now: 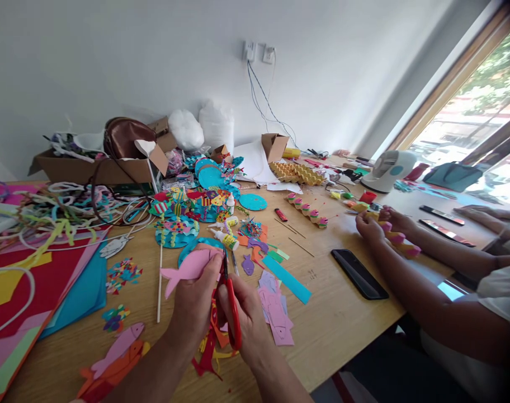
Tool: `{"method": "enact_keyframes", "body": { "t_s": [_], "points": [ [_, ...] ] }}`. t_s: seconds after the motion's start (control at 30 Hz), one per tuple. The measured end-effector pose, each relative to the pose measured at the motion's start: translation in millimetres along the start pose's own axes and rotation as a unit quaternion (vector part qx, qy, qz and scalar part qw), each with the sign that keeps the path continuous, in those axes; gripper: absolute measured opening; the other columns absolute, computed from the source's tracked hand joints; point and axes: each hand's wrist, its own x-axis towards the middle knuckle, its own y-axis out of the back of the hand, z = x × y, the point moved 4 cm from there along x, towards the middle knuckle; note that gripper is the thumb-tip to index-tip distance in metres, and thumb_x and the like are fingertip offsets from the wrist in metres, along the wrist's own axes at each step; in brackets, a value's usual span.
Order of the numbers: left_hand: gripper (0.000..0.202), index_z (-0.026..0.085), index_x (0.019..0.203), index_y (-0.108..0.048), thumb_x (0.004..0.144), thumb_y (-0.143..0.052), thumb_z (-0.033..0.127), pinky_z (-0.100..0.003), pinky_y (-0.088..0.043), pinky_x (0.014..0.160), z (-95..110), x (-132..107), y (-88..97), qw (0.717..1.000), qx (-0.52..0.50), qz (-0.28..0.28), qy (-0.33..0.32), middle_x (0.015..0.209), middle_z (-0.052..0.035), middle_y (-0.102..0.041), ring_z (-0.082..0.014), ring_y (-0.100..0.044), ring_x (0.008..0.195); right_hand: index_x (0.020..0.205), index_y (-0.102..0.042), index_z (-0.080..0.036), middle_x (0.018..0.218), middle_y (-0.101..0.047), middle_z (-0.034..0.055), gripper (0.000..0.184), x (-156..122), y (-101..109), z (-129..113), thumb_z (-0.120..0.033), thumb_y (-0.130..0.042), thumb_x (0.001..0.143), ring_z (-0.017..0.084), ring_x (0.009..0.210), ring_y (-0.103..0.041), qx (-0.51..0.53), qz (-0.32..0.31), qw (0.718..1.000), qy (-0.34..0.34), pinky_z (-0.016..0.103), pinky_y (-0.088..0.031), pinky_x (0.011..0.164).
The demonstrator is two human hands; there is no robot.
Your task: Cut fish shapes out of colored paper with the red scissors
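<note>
Pale wall point(154, 61) across top of frame, wooden table point(322, 341) below, strewn with craft bits. Pinched in left hand point(199, 291), near centre of frame: pink fish point(193, 265), tail to left. Gripped in right hand point(247, 308): red scissors point(235, 323), blades pointing up beside fish's right end (contact with paper hard to tell). Below, at lower centre: red and orange scraps point(208, 354). At lower left: more fish point(118, 350), pink over orange. At right: co-worker's hands point(370, 229), holding pink-and-yellow strip point(400, 243).

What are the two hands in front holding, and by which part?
The left hand holds a pink fish shape by the end opposite its tail; the right hand holds scissors by their red handles.
</note>
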Motion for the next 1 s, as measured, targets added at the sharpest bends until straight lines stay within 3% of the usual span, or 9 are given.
{"method": "enact_keyframes", "body": {
  "t_s": [0.33, 0.67, 0.83, 1.0],
  "points": [
    [0.007, 0.022, 0.072, -0.058, 0.076, -0.061, 0.027, -0.021, -0.042, 0.057, 0.0, -2.1, -1.5, 1.000, -0.019, -0.016, -0.003, 0.063, 0.0062, -0.052, -0.0122, -0.050, 0.060, 0.066, -0.046, -0.020, 0.055, -0.044, -0.0032, 0.043, -1.1, -0.3, 0.5, -0.057, -0.046, 0.087, 0.012, 0.050, -0.040, 0.012, 0.002, 1.000, 0.013, 0.022, -0.030, 0.044],
    [0.008, 0.020, 0.069, -0.060, 0.069, -0.066, 0.025, -0.023, -0.045, 0.060, 0.9, -1.9, 0.0, 0.999, -0.032, 0.008, -0.001, 0.063, 0.0051, -0.056, -0.0125, -0.053, 0.061, 0.063, -0.044, -0.021, 0.052, -0.043, -0.0030, 0.050, -3.3, 1.6, 2.1, -0.066, -0.043, 0.086, 0.012, 0.050, -0.038, 0.017, -0.002, 1.000, 0.010, 0.023, -0.029, 0.044],
    [0.007, 0.020, 0.068, -0.059, 0.070, -0.065, 0.024, -0.024, -0.046, 0.062, 0.9, -0.8, 2.1, 0.999, -0.032, -0.016, -0.003, 0.064, 0.0052, -0.057, -0.0110, -0.051, 0.056, 0.062, -0.044, -0.020, 0.052, -0.042, -0.0030, 0.050, -5.5, 2.2, -2.2, -0.063, -0.042, 0.087, 0.012, 0.050, -0.037, 0.001, -0.010, 1.000, 0.014, 0.023, -0.027, 0.045],
    [0.007, 0.020, 0.067, -0.060, 0.070, -0.063, 0.025, -0.025, -0.044, 0.062, 1.2, 0.5, 5.7, 0.999, 0.011, -0.025, -0.017, 0.067, 0.0029, -0.059, -0.0138, -0.053, 0.064, 0.059, -0.042, -0.020, 0.052, -0.040, -0.0037, 0.044, -7.5, 3.7, -1.7, -0.053, -0.043, 0.089, 0.011, 0.048, -0.035, -0.008, -0.016, 1.000, 0.007, 0.023, -0.026, 0.045]
  ]
}}
